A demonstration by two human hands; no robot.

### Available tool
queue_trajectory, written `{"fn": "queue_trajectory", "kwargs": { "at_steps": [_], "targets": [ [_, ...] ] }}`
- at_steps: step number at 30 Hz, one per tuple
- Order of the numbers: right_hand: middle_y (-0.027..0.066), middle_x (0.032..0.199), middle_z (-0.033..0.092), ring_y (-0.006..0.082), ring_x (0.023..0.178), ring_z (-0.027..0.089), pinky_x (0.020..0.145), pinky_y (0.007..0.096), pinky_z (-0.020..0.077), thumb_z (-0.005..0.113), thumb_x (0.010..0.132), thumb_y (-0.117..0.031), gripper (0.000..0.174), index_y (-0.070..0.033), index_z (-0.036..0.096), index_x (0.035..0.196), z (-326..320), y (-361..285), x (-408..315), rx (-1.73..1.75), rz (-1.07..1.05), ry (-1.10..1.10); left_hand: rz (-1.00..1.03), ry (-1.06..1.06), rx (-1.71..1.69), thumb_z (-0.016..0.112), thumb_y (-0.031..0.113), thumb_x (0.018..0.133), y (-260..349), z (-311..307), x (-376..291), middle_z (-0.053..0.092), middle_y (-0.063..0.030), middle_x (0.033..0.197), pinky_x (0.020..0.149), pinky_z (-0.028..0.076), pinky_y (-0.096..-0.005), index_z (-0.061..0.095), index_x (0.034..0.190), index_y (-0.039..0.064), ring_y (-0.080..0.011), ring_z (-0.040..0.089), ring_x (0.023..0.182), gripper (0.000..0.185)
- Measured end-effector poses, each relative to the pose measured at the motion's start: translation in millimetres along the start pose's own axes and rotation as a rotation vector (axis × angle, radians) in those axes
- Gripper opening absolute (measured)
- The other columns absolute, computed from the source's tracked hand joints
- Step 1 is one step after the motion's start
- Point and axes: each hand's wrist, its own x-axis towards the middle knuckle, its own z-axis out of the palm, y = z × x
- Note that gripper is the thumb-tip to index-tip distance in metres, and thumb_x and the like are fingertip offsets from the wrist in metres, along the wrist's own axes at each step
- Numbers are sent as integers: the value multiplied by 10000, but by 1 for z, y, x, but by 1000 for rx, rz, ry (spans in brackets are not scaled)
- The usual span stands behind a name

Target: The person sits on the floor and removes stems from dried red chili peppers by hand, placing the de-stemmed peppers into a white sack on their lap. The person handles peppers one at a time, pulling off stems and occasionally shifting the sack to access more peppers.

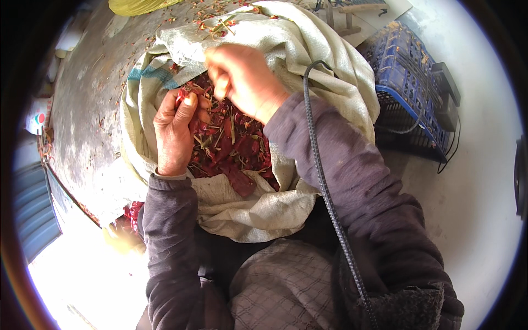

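Before me stands a white woven plastic sack (264, 212) with its rim rolled down. Dried red chili peppers (247, 144) lie inside it, mixed with pale stems. Over the left side of the opening, my left hand (173, 128) pinches a red chili pepper (180, 98) between thumb and fingers. My right hand (245, 78) is just above and to the right of it, over the far part of the opening. Its fingers are curled and blurred by motion, so I cannot tell whether anything is between them. Loose stems and red caps (218, 28) rest on the sack's far folds.
A blue plastic basket (394, 62) lies tipped on the right, against a white wall (466, 198). A dark braided cord (319, 161) hangs across my right sleeve. Stems litter the concrete floor (99, 82). Part of a yellow item (140, 5) shows at the top.
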Motion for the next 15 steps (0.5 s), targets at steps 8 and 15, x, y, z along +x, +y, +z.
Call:
{"fn": "queue_trajectory", "kwargs": {
  "at_steps": [8,15],
  "targets": [
    [184,872,732,361,736,717,694,417,577,757,846,-217,295,29,698,998,-25,-12,21,-1036,-644,289,83,32,58,590,88,1032,-13,-3,6,717,-68,1125,751,506,-214,656,1217,33,-90,617,858,204],
    [163,800,735,299,686,721,666,389,563,813,835,-350,372,-15,733,975,-10,6,4,-997,-434,-109,96,90,-9,583,69,1034,-19,-6,9,704,-57,1160,921,536,-250,651,1297,12,-120,659,1015,277]
  ]
}}
